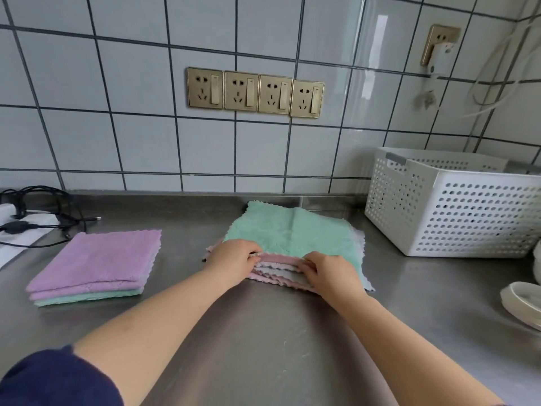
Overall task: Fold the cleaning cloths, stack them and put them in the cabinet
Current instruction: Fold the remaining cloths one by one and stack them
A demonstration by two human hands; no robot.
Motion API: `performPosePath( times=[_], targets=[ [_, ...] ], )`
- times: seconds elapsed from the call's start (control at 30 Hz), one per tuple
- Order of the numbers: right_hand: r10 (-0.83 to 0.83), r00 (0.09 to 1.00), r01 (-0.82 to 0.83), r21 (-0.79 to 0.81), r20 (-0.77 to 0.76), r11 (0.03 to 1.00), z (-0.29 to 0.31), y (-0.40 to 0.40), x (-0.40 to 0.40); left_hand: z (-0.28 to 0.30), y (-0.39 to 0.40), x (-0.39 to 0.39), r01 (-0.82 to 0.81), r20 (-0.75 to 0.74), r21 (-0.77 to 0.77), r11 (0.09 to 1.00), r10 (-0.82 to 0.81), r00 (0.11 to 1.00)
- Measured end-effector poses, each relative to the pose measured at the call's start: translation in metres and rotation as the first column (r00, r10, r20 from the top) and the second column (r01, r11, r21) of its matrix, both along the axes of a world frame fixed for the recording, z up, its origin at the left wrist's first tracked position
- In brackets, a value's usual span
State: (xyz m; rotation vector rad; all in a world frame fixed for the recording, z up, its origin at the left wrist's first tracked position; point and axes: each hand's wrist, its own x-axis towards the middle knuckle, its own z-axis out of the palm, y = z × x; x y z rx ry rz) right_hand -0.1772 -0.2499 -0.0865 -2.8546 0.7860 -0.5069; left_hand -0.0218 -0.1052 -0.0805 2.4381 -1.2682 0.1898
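A pile of unfolded cloths lies on the steel counter, with a green cloth (295, 232) spread flat on top and pink and grey cloths (278, 271) showing beneath its near edge. My left hand (234, 257) pinches the near edge of the green cloth at the left. My right hand (328, 272) grips the same near edge further right, fingers curled into the layers. To the left sits a neat stack of folded cloths (96, 265), purple on top, green at the bottom. No cabinet is in view.
A white perforated basket (456, 212) stands at the back right. White dishes (524, 300) sit at the right edge. Black cables and a power strip (26, 224) lie at the far left. A row of wall sockets (254, 92) is on the tiled wall.
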Motion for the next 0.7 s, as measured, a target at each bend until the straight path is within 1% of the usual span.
performPosePath(
  times=[0.17, 0.27, 0.33, 0.37, 0.43, 0.5, 0.53, 0.6, 0.7],
  targets=[
    [-0.024, 0.998, 0.024, -0.001, -0.053, 1.0, 0.004, -0.007, 0.005, -0.002, 0.0, 0.005, 0.011, -0.012, -0.007, 1.0, -0.011, 1.0],
    [-0.074, 0.995, 0.072, -0.039, -0.065, 0.997, 0.005, -0.013, -0.004, -0.005, 0.004, 0.014, 0.002, -0.011, 0.034, 0.999, -0.001, 1.0],
    [-0.105, 0.992, 0.1, -0.071, -0.072, 0.992, 0.008, -0.014, -0.011, 0.0, 0.006, 0.017, -0.026, -0.022, 0.025, 0.999, 0.026, 0.999],
    [-0.114, 0.993, 0.111, -0.075, -0.037, 0.991, 0.012, -0.014, -0.014, 0.004, 0.008, 0.017, -0.037, -0.032, -0.001, 0.999, 0.037, 0.999],
    [-0.125, 0.987, 0.132, -0.071, 0.1, 0.989, 0.029, -0.013, -0.023, 0.022, 0.012, 0.015, -0.04, -0.025, -0.105, 0.994, 0.037, 0.999],
    [-0.103, 0.969, 0.128, -0.099, 0.226, 0.987, 0.045, -0.009, -0.036, 0.04, 0.021, 0.008, -0.013, 0.042, -0.196, 0.981, 0.021, 0.999],
    [-0.074, 0.962, 0.11, -0.126, 0.262, 0.986, 0.051, -0.006, -0.044, 0.049, 0.03, 0.002, 0.006, 0.081, -0.217, 0.976, 0.012, 0.997],
    [-0.007, 0.957, 0.048, -0.135, 0.288, 0.99, 0.054, 0.003, -0.058, 0.054, 0.048, -0.008, 0.055, 0.112, -0.221, 0.974, -0.031, 0.993],
    [0.067, 0.969, -0.052, -0.068, 0.238, 0.996, 0.047, 0.022, -0.084, 0.051, 0.084, -0.025, 0.131, 0.067, -0.186, 0.974, -0.121, 0.99]
  ],
)
